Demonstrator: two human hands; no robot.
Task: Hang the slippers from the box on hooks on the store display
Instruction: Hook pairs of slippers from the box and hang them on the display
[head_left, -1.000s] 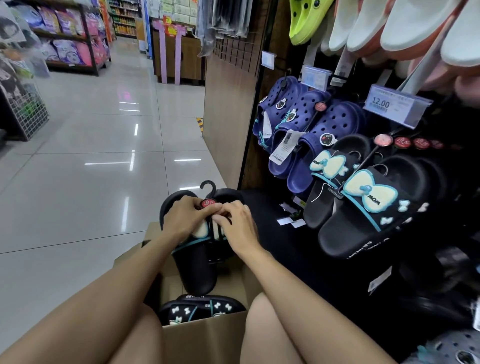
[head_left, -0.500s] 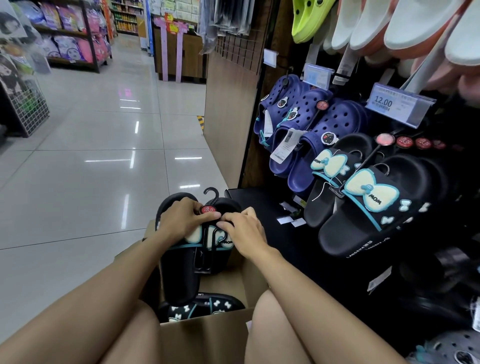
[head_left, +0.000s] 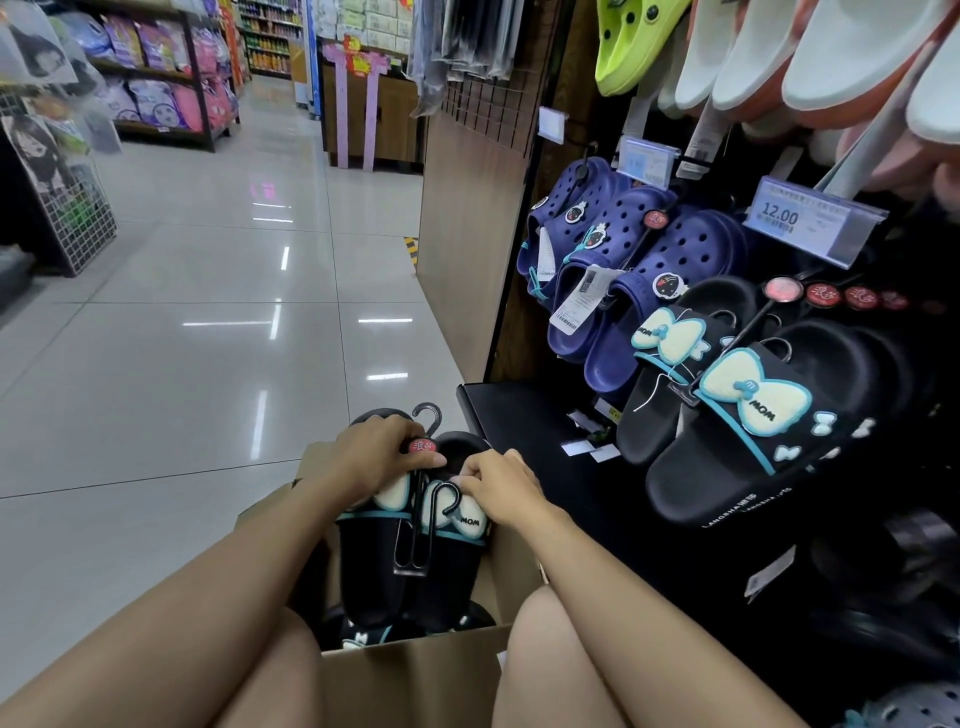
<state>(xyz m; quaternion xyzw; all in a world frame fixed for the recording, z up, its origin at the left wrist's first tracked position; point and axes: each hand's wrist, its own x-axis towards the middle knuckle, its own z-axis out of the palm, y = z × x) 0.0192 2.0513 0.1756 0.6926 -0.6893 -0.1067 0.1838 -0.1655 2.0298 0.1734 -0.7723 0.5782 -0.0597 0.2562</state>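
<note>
Over the open cardboard box (head_left: 415, 680) I hold a pair of black slippers (head_left: 410, 561) with cream bows and teal trim, joined on a black plastic hanger (head_left: 423, 519) whose hook (head_left: 428, 415) points up. My left hand (head_left: 371, 457) grips the left slipper's top, thumb by the hanger's red tag. My right hand (head_left: 498, 486) pinches the right slipper's upper edge. More bow slippers (head_left: 358, 636) lie in the box. Matching slippers (head_left: 748, 415) hang on display hooks at right.
Navy clogs (head_left: 613, 260) hang left of the black pairs, white and lime ones above. A 12.00 price tag (head_left: 800, 218) juts out from the rack. A black base shelf (head_left: 524, 426) sits under the display. Tiled aisle floor (head_left: 182, 338) lies to the left, with a wire rack (head_left: 67, 223) beyond it.
The pair has sunk a little toward the box. My right hand moved onto the right slipper's edge, exposing the hanger's lower curl and the bow.
</note>
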